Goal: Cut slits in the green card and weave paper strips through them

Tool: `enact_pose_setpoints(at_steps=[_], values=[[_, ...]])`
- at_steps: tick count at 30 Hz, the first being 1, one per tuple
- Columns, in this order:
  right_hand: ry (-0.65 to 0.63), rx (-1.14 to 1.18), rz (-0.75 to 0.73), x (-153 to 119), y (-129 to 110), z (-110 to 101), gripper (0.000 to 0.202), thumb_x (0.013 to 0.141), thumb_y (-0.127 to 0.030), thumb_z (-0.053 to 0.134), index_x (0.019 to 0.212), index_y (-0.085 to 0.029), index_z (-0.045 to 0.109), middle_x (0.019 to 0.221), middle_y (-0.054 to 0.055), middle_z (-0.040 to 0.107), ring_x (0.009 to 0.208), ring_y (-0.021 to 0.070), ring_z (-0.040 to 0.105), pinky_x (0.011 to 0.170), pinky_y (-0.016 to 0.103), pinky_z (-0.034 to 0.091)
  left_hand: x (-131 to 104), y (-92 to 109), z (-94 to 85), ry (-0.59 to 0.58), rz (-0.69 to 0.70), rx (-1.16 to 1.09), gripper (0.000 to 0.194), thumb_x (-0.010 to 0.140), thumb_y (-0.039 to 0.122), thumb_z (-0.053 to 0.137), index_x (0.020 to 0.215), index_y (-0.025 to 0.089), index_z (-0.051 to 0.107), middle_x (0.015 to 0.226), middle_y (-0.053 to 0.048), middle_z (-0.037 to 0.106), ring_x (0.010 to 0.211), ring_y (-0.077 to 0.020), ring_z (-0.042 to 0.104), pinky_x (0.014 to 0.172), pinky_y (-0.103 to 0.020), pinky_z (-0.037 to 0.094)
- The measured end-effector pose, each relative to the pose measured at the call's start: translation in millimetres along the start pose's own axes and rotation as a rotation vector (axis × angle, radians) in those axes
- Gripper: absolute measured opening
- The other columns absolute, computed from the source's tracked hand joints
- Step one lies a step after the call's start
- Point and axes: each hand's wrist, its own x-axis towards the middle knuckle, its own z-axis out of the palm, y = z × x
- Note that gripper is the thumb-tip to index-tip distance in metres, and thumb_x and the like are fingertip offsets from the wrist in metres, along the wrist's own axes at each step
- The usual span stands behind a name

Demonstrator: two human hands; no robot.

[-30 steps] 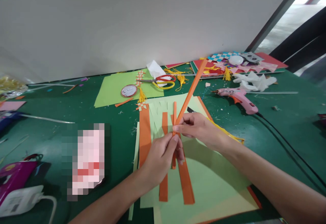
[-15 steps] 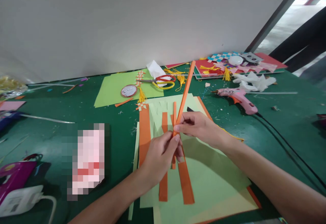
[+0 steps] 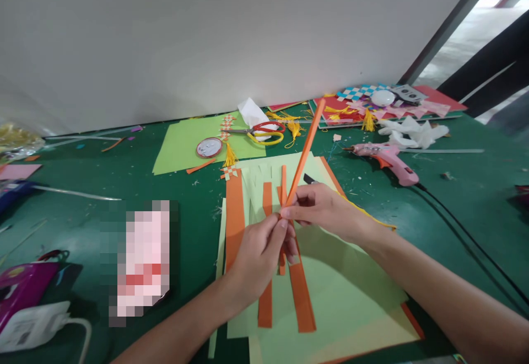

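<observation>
An orange paper strip [image 3: 306,151] rises from between my fingertips and leans up to the right. My left hand [image 3: 266,242] pinches its lower end with thumb and fingers. Right beside it, my right hand [image 3: 316,204] pinches the strip just above, the two hands nearly touching. Under them lie pale green paper sheets [image 3: 343,309] with several orange strips on top, among them a wide strip [image 3: 303,303] and another strip [image 3: 265,303]. The strip's lowest end is hidden by my fingers. A dark pointed tip [image 3: 308,178] shows just behind my right hand.
A pink glue gun [image 3: 390,162] with a black cord lies at the right. Behind the sheets are scissors [image 3: 268,132], a round tin [image 3: 209,147] and yellow tassels [image 3: 230,155]. A magenta tool [image 3: 31,287] and white plug [image 3: 35,328] sit at the left, near a blurred-out object [image 3: 144,259].
The strip's upper end has tilted further to the right. My right hand has shifted slightly, and its fingers have turned a little; my left hand stays nearly still.
</observation>
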Motion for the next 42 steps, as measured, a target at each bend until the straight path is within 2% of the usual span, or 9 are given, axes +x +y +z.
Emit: enact_pose_setpoints(at_steps=[5, 14, 19, 26, 33, 42], values=[[0.044, 0.057, 0.006, -0.6, -2.9, 0.3, 0.036, 0.080, -0.047, 0.071, 0.064, -0.017, 0.058, 0.056, -0.004, 0.049, 0.053, 0.0080, 0.040, 0.049, 0.025, 0.027, -0.1, 2.1, 0.2, 0.015, 0.013, 0.035, 0.033, 0.099, 0.039, 0.042, 0.075, 0.018, 0.052, 0.063, -0.001, 0.063, 0.055, -0.0122, 0.061, 0.050, -0.021, 0.045], [0.079, 0.115, -0.006, 1.5, -1.0, 0.8, 0.035, 0.078, -0.046, 0.073, 0.065, -0.016, 0.060, 0.053, -0.005, 0.048, 0.050, 0.0073, 0.037, 0.048, 0.025, 0.026, -1.4, -0.3, -0.1, 0.046, 0.046, -0.020, 0.033, 0.099, 0.041, 0.044, 0.078, 0.018, 0.054, 0.063, 0.001, 0.062, 0.052, -0.0106, 0.061, 0.044, -0.019, 0.044], [0.081, 0.152, -0.001, -0.5, -2.4, 1.2, 0.035, 0.077, -0.046, 0.074, 0.067, -0.016, 0.061, 0.052, -0.005, 0.047, 0.050, 0.0072, 0.037, 0.047, 0.024, 0.026, -1.5, 0.7, -0.6, 0.073, 0.075, 0.008, 0.033, 0.099, 0.038, 0.044, 0.076, 0.017, 0.055, 0.063, 0.001, 0.062, 0.049, -0.0092, 0.061, 0.047, -0.018, 0.046], [0.004, -0.014, -0.034, 0.6, -1.2, 0.0, 0.033, 0.082, -0.047, 0.070, 0.073, -0.015, 0.064, 0.061, -0.003, 0.053, 0.055, 0.0080, 0.042, 0.049, 0.024, 0.028, -1.4, 0.2, -0.3, 0.123, 0.112, 0.080, 0.030, 0.099, 0.035, 0.044, 0.078, 0.017, 0.056, 0.062, 0.001, 0.064, 0.049, -0.0097, 0.061, 0.048, -0.019, 0.048], [0.043, -0.039, -0.023, 0.1, -1.6, 0.4, 0.037, 0.082, -0.048, 0.069, 0.067, -0.015, 0.062, 0.056, -0.004, 0.049, 0.052, 0.0075, 0.039, 0.048, 0.024, 0.027, -0.4, -0.4, -0.9, 0.143, 0.134, 0.185, 0.030, 0.098, 0.036, 0.046, 0.077, 0.018, 0.055, 0.063, 0.001, 0.066, 0.050, -0.0097, 0.063, 0.047, -0.018, 0.045], [0.056, -0.042, -0.036, -1.3, -3.9, 1.5, 0.038, 0.082, -0.047, 0.068, 0.064, -0.016, 0.057, 0.056, -0.005, 0.047, 0.052, 0.0074, 0.038, 0.048, 0.025, 0.027, -0.6, -0.2, -1.2, 0.138, 0.138, 0.192, 0.031, 0.099, 0.036, 0.045, 0.075, 0.018, 0.054, 0.063, 0.001, 0.066, 0.050, -0.0098, 0.063, 0.048, -0.018, 0.045]])
